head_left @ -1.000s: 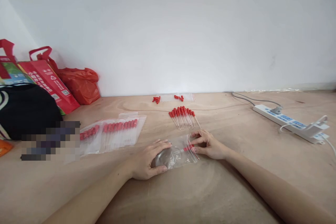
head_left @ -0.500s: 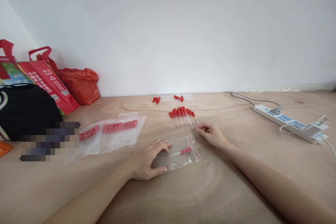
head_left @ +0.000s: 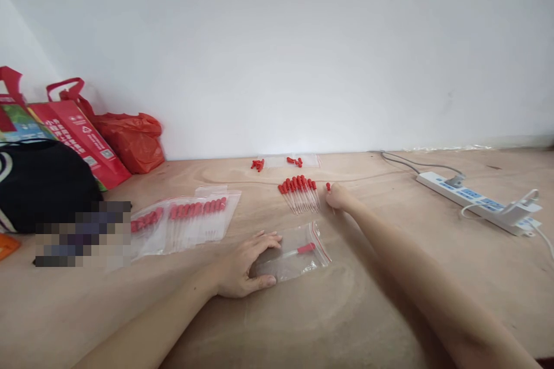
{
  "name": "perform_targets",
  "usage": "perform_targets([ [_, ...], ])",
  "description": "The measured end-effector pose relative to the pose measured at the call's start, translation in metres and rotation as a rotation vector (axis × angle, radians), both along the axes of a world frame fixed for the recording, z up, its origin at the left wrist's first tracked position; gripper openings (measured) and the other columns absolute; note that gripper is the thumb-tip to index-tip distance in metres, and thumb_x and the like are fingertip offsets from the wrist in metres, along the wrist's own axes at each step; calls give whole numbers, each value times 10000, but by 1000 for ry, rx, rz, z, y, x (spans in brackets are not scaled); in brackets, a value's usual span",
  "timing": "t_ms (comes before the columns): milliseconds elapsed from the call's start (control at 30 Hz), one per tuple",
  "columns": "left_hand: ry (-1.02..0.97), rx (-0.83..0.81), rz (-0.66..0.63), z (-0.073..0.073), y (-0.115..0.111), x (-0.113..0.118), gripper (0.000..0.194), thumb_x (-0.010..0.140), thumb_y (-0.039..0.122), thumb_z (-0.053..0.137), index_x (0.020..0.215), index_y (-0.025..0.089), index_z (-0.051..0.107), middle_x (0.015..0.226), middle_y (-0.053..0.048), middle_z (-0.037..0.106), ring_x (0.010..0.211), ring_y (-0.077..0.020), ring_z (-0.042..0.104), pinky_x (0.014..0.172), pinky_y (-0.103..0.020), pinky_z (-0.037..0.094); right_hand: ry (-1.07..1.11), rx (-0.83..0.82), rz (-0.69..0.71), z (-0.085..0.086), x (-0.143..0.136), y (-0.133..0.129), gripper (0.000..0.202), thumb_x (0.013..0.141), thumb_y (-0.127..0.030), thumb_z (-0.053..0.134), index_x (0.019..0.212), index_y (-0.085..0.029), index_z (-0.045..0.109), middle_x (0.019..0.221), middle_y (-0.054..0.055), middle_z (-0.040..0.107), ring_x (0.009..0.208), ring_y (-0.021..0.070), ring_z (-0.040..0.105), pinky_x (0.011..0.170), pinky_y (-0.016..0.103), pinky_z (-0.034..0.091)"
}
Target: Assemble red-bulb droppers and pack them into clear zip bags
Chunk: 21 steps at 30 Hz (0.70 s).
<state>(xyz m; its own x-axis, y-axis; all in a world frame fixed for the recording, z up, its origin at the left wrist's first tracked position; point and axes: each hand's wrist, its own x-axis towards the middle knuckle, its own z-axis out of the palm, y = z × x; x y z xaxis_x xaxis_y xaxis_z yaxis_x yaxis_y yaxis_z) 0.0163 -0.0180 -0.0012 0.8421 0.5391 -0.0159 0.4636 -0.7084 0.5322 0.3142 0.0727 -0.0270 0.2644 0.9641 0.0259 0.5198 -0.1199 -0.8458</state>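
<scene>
My left hand [head_left: 249, 265] lies with fingers spread on the table, its fingertips and thumb on the left part of a clear zip bag [head_left: 291, 268]. Inside that bag is one dropper with a red bulb [head_left: 306, 248]. Beyond it, several red-bulbed droppers [head_left: 298, 185] lie side by side in a fan. Just right of the fan, my right hand [head_left: 336, 198] is closed on a single dropper, whose red bulb [head_left: 328, 186] pokes out past the fingers. To the left, more droppers sit in flat clear bags [head_left: 199, 222].
Loose red bulbs [head_left: 258, 165] and a clear bag [head_left: 277, 161] lie by the wall. A power strip [head_left: 476, 202] with cables is on the right. Red bags [head_left: 134, 141] and a black bag [head_left: 47, 184] stand on the left.
My right hand has moved slightly up and turned, and the rightmost dropper has come away from the fan with it. My left hand has stayed on the bag.
</scene>
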Motion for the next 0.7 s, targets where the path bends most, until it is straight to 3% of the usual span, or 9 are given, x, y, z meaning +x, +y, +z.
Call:
perform_targets([
  [133,3,7,-6,-2,1,-2,507,788,403,524,1241,266,340,1353,-39,346,1265,-243,254,1038,-442,218,104,34,-61,0,5,-36,433,737,-198,482,1141,-146,337,489,-57,466,432,132,497,424,227,370],
  [200,14,19,-10,-3,1,-3,540,787,411,525,1262,261,316,1358,-44,339,1270,-246,241,1046,-448,199,311,100,-60,-4,2,-58,519,727,-217,477,1188,-177,241,518,-79,475,441,117,503,436,220,403],
  [300,42,24,1,-3,1,-3,568,789,417,521,1281,259,287,1369,-47,318,1276,-247,223,1039,-448,218,597,232,-56,-13,-10,-86,590,653,-290,589,1132,-223,252,580,-84,509,475,108,530,470,229,449],
  [433,59,11,24,-1,0,-3,581,787,421,521,1290,269,275,1376,-44,303,1274,-253,228,1026,-441,249,671,315,-60,-16,-27,-101,588,613,-413,640,1037,-235,273,608,-80,525,494,110,551,499,249,476],
  [700,67,17,38,-5,1,-3,602,784,434,520,1301,277,255,1378,-28,300,1274,-251,225,1029,-432,245,780,204,18,-14,-46,-109,499,587,-541,624,875,-224,367,637,-40,568,577,138,587,579,294,486],
])
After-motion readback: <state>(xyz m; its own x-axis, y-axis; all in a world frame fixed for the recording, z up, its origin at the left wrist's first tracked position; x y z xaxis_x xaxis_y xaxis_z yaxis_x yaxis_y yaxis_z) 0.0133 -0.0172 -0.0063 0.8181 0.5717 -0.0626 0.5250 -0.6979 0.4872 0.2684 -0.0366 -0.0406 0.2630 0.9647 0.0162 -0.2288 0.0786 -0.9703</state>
